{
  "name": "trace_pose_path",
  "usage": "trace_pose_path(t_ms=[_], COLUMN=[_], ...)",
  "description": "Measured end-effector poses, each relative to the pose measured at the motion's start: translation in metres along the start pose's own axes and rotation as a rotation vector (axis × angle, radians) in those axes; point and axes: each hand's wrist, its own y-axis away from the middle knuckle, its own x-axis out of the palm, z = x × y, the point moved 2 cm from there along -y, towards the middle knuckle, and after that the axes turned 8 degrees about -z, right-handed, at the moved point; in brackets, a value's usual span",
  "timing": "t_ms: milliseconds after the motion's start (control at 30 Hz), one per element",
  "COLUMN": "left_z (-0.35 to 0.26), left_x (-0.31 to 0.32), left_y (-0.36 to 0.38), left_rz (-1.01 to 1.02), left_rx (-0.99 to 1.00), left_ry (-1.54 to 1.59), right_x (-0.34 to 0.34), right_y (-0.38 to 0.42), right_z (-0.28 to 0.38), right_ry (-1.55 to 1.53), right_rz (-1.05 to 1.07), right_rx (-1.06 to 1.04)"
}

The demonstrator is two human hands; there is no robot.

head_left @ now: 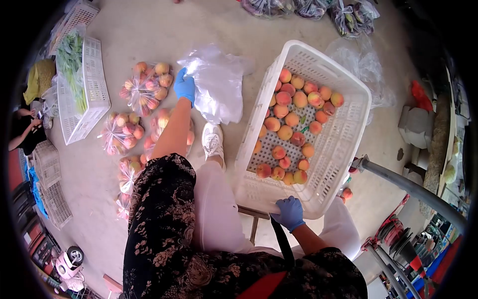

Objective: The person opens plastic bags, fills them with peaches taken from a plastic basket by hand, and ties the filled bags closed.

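My left hand (pixel 184 87), in a blue glove, is stretched forward with its fingers closed on the edge of a clear plastic bag (pixel 216 84), which hangs spread out to the right. Close by my right knee, my gloved right hand (pixel 289 213) grips the near rim of a white plastic crate (pixel 318 197). Loose peaches (pixel 300 99) lie in the crate, mostly toward its far end, with bare perforated bottom showing among them. Left of my outstretched arm, tied bags of peaches (pixel 145 88) rest on the floor.
At the left stands a white crate of leafy greens (pixel 73 70), with a person's arms (pixel 29 127) beyond it. Crumpled plastic bags (pixel 361 62) lie right of the peach crate. A metal pole (pixel 413 192) juts in from the right. Bagged dark vegetables (pixel 353 20) sit far ahead.
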Motion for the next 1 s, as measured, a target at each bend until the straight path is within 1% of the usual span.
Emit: trace_pose_path(t_ms=[67,100,167,233,267,300,333,400,467,533,567,600,633,667,700,733,800,833,867,900,933,1000], left_z=[-0.053,-0.088,-0.135,-0.189,-0.208,-0.226,-0.242,-0.273,-0.294,-0.311,-0.311,-0.299,-0.287,-0.272,-0.260,-0.259,-0.250,-0.223,-0.205,-0.182,-0.169,-0.181], left_x=[-0.025,-0.038,-0.063,-0.093,-0.103,-0.109,-0.117,-0.135,-0.149,-0.163,-0.169,-0.175,-0.179,-0.183,-0.181,-0.172,-0.154,-0.131,-0.112,-0.093,-0.075,-0.060], left_y=[0.011,0.025,0.046,0.075,0.088,0.101,0.116,0.145,0.170,0.173,0.169,0.155,0.134,0.108,0.090,0.088,0.089,0.075,0.072,0.066,0.063,0.087], left_rz=[0.111,0.151,0.252,0.335,0.351,0.369,0.385,0.495,0.573,0.524,0.500,0.403,0.302,0.195,0.088,0.067,0.038,0.080,0.144,0.289,0.437,0.439], left_rx=[0.089,0.136,0.148,0.169,0.231,0.295,0.351,0.358,0.392,0.639,0.756,0.611,0.470,0.420,0.370,0.415,0.500,0.612,0.664,0.579,0.495,0.433], left_ry=[0.123,0.218,0.201,0.139,0.168,0.203,0.241,0.196,0.115,0.099,0.081,0.129,0.172,0.115,0.067,0.015,-0.096,-0.115,-0.228,-0.341,-0.451,-0.824], right_x=[0.002,-0.006,-0.017,-0.073,-0.105,-0.139,-0.172,-0.202,-0.221,-0.208,-0.212,-0.208,-0.219,-0.190,-0.183,-0.172,-0.142,-0.133,-0.123,-0.117,-0.115,-0.116], right_y=[0.002,-0.004,-0.014,-0.045,-0.061,-0.073,-0.082,-0.106,-0.122,-0.146,-0.146,-0.134,-0.095,-0.097,-0.076,-0.050,-0.022,-0.010,-0.002,0.003,0.004,0.015], right_z=[-0.001,0.000,0.000,0.032,0.053,0.076,0.101,0.133,0.146,0.104,0.079,0.048,0.038,-0.027,-0.051,-0.066,-0.090,-0.090,-0.087,-0.084,-0.079,-0.064], right_ry=[-0.089,-0.209,-0.476,-0.782,-0.533,-0.394,-0.404,-0.252,-0.156,-0.072,-0.106,-0.233,-0.652,-0.585,-0.599,-0.612,-0.687,-0.811,-0.940,-1.073,-1.142,-1.263], right_rz=[-0.022,0.044,-0.173,-0.329,-0.543,-0.748,-0.845,-1.115,-1.221,-1.127,-1.084,-1.087,-1.008,-1.074,-1.043,-1.009,-0.845,-0.823,-0.801,-0.779,-0.759,-0.732], right_rx=[0.028,0.023,-0.104,-0.021,-0.076,-0.118,-0.136,-0.062,0.086,-0.039,0.096,0.201,0.491,0.552,0.627,0.706,0.692,0.699,0.700,0.699,0.602,0.429])
